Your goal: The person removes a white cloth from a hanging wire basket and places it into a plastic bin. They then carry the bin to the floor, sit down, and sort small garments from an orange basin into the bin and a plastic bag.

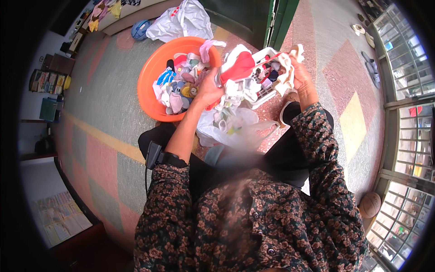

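Observation:
My left hand (209,90) grips a bunch of small cloth pieces, with a red and white cloth (239,66) bulging above it. In my right hand (301,77) is a cream-white cloth (286,71). A thin red strip stretches from the red cloth towards the right hand; whether they are one piece I cannot tell. An orange plastic basin (144,86) full of small socks and cloths (176,85) stands at my left hand. Partly hidden behind the held cloths is a white plastic basket (263,101) with dark and red pieces in it.
A translucent plastic bag (234,131) lies between my knees. Beyond the basin are a large white bag (185,22), a blue ball (140,30) and a dark green door (244,20). Slippers (372,69) and a basketball (369,205) lie by the barred windows at right.

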A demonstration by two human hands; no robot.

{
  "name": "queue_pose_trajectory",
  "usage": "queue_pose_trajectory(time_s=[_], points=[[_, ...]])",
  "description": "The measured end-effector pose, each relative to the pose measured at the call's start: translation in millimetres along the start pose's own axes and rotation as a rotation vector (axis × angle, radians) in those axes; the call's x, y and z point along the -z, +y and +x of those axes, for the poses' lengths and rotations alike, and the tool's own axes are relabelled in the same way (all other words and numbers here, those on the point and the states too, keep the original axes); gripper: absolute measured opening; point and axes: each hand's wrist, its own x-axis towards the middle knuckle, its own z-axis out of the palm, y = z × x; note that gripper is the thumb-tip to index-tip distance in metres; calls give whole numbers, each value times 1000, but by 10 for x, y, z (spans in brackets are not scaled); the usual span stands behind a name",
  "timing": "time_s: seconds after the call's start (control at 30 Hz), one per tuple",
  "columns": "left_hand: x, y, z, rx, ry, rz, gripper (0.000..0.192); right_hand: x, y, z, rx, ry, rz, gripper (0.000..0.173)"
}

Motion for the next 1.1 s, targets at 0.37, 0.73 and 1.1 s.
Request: queue_pose_trajectory(time_s=[0.37, 0.73, 1.1], points=[[297, -283, -314, 160, 7, -213, 67, 144, -262, 82, 205, 158, -125, 18], [392, -463, -387, 200, 84, -805, 60, 33, -158, 221, 218, 420, -271, 17], [487, -342, -290, 417, 53, -1111, 41, -750, 244, 47, -140, -71, -330, 26]])
